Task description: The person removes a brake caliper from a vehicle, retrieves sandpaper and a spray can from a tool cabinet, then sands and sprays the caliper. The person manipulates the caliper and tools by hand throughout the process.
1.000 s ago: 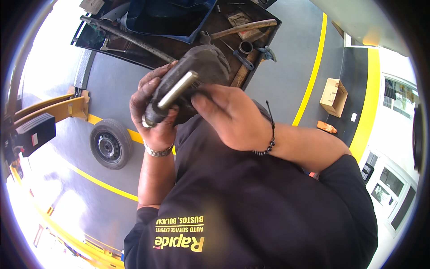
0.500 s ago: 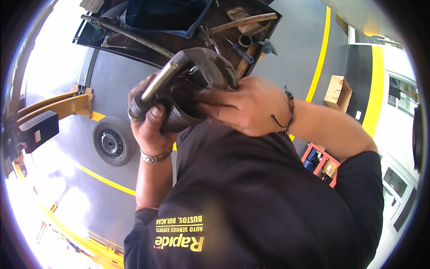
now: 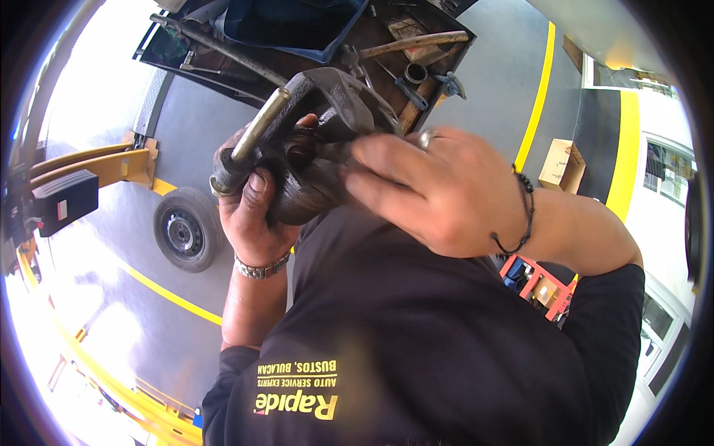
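A greasy dark brake caliper (image 3: 343,95) is held up in front of my chest, with a shiny metal pin (image 3: 262,123) slanting along its left side. My left hand (image 3: 256,212) is wrapped round the caliper's left and lower side, thumb in front and fingers behind. At the caliper's open middle, a round dark piston area (image 3: 300,147) shows. Bent fingers of my right hand (image 3: 439,189) reach to the caliper's right side. Their tips are blurred and dark, so whether they pinch anything small cannot be made out.
Beyond the caliper stands a dark tool tray (image 3: 223,88) with a long metal bar, a wooden handle (image 3: 416,43), a screwdriver (image 3: 405,89) and a metal ring (image 3: 415,72). A wheel (image 3: 186,229) lies on the floor at left, near a yellow lift arm (image 3: 104,171). An open cardboard box (image 3: 559,165) is at right.
My right hand has drawn back to the right and nearer to me, its fingers coming partly out of the caliper's middle. My left hand still grips the caliper, almost unmoved.
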{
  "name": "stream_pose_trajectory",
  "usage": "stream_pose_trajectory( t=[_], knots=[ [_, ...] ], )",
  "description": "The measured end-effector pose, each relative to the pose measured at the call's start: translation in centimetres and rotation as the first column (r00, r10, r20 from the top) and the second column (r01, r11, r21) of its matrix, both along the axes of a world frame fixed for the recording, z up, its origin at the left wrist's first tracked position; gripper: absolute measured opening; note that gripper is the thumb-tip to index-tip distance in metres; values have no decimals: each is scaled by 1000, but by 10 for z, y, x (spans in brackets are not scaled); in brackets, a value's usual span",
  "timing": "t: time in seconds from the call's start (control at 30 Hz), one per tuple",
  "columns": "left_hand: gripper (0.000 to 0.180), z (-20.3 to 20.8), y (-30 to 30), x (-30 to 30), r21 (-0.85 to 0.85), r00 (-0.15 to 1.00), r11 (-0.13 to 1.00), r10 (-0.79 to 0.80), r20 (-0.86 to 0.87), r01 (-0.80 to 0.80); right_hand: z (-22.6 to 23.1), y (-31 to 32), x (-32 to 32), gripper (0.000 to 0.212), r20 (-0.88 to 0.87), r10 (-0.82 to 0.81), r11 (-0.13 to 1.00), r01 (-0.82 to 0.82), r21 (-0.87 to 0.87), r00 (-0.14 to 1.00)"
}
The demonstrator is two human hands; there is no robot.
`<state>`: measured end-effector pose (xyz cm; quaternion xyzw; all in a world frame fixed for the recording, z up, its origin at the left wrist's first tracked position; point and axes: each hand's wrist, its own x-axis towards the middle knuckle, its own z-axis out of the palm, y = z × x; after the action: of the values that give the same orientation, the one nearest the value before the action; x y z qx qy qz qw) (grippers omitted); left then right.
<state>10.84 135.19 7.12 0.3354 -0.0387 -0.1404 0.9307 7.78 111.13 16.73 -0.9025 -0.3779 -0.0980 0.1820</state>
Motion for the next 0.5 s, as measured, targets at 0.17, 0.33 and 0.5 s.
stream_pose_trajectory(
  t=[0.17, 0.33, 0.5],
  knots=[
    [58, 1, 0, -1, 43, 998, 998, 40, 47, -42, -12, 30, -10, 39, -487, -62, 888, 271, 371, 871],
    [53, 1, -1, -2, -36, 988, 999, -2, 158, 7, -41, 18, -11, 37, -729, 156, 825, 317, 467, 667],
    [61, -3, 11, -3, -70, 993, 993, -99, -58, 95, -64, 4, 10, 53, -134, 58, 994, -44, 105, 989]
  ],
)
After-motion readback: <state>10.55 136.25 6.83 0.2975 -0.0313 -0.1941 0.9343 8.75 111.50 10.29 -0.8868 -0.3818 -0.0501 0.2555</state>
